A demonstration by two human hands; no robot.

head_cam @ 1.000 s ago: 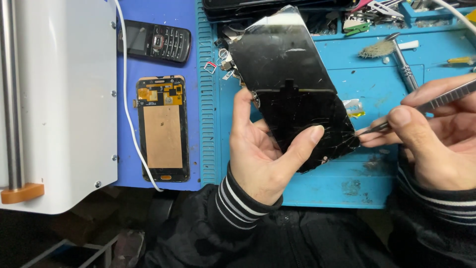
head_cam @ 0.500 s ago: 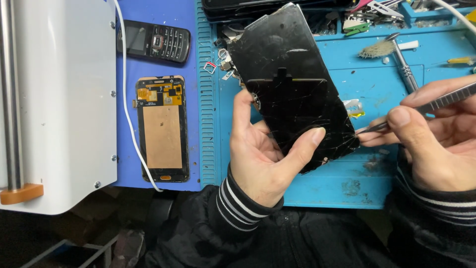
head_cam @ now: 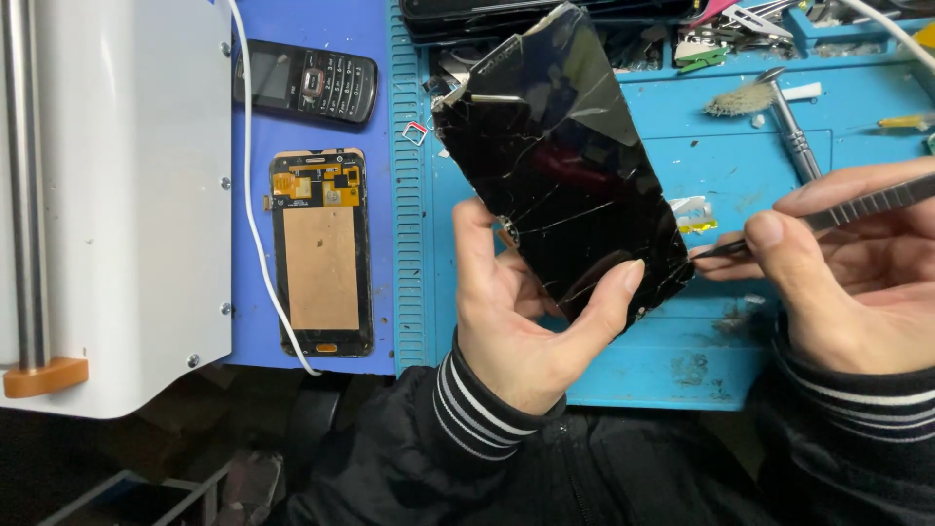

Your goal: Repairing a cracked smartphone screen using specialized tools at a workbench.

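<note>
My left hand (head_cam: pixel 521 312) grips a black phone screen panel (head_cam: pixel 560 166) by its lower end, tilted up over the blue work mat (head_cam: pixel 740 156). The panel's glossy cracked face is turned toward me. My right hand (head_cam: pixel 847 273) holds metal tweezers (head_cam: pixel 828 216), whose tip touches the panel's lower right edge. Both sleeves are black with striped cuffs.
A display assembly with a copper back (head_cam: pixel 321 255) lies on the dark blue mat at the left, with a black keypad phone (head_cam: pixel 307 81) above it. A white machine (head_cam: pixel 112 195) fills the far left, a white cable (head_cam: pixel 255 205) beside it. A brush (head_cam: pixel 750 97), a metal tool (head_cam: pixel 794 136) and small parts lie on the mat's far side.
My left hand has turned the panel over: its inner side with frame parts faced me before, its glossy cracked face shows now. The right hand with the tweezers has hardly moved.
</note>
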